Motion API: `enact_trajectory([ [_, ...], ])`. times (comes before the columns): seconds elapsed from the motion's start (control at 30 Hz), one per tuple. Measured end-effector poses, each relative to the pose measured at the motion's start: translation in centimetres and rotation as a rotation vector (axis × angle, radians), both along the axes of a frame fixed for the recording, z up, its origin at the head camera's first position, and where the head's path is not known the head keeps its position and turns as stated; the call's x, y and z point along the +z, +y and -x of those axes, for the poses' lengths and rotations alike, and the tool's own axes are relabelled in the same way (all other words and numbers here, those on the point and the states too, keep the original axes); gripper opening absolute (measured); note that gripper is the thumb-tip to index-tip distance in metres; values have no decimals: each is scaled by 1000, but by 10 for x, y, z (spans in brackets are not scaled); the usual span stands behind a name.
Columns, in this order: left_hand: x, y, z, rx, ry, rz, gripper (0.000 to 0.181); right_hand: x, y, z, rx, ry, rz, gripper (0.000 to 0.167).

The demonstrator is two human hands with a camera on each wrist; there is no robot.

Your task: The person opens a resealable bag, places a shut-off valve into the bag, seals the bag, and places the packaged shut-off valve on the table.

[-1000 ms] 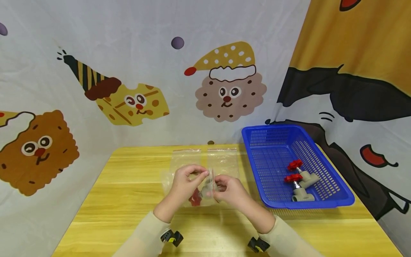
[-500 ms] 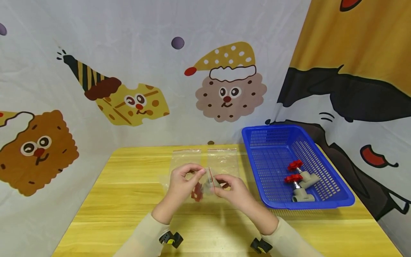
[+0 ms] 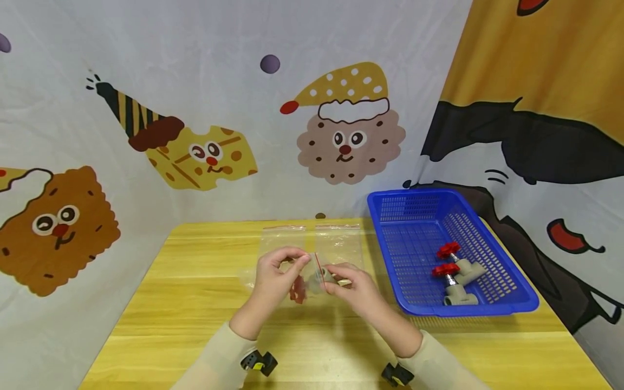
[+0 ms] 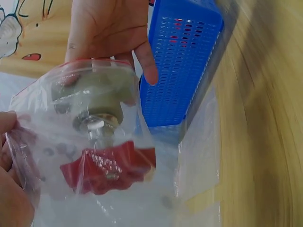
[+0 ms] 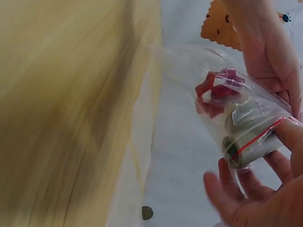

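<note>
A valve with a grey plastic pipe body, a metal stem and a red handwheel sits inside a clear zip bag. Its handwheel lies deep in the bag, while the pipe body is at the red-lined mouth. My left hand pinches the edge of the bag's mouth between thumb and fingers. On the other side, my right hand holds the valve by its pipe end, thumb at the bag's mouth and some fingers spread below. Both hands are raised above the table; plastic glare blurs parts of the valve.
To the right stands a blue basket with two similar red-handled valves lying in it. Flat clear zip bags lie behind the hands on the wooden table. A printed cloth hangs at the back.
The bag's mouth has tilted, and the valve's pipe end now shows by the right fingers. My left hand has shifted slightly left; the bagged handwheel has risen a little.
</note>
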State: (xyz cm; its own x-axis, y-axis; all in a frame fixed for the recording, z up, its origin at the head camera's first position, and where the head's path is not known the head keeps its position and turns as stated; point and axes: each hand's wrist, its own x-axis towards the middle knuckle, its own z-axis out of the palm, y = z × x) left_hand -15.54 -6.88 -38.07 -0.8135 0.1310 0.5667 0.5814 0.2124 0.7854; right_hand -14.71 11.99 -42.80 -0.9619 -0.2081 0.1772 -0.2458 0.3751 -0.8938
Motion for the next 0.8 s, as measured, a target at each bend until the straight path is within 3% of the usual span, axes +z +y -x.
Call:
enact_trajectory([
  [0.23,-1,-3,0,-28,-112,-74,7,-6,0,-1,114,-29,67,43],
  [0.4,0,-4,2,13,-112,-94,6,-10,1,-3,144,-20,108,60],
  [0.5,1,-5,2,28,-91,-94,6,-12,1,-3,133,44,65,61],
  [0.7,0,-6,2,-16,-108,-134,6,-14,2,-3,50,237,-87,54],
  [0.8,-10,-8,7,-38,-108,-158,7,-16,3,-2,22,253,-98,49],
])
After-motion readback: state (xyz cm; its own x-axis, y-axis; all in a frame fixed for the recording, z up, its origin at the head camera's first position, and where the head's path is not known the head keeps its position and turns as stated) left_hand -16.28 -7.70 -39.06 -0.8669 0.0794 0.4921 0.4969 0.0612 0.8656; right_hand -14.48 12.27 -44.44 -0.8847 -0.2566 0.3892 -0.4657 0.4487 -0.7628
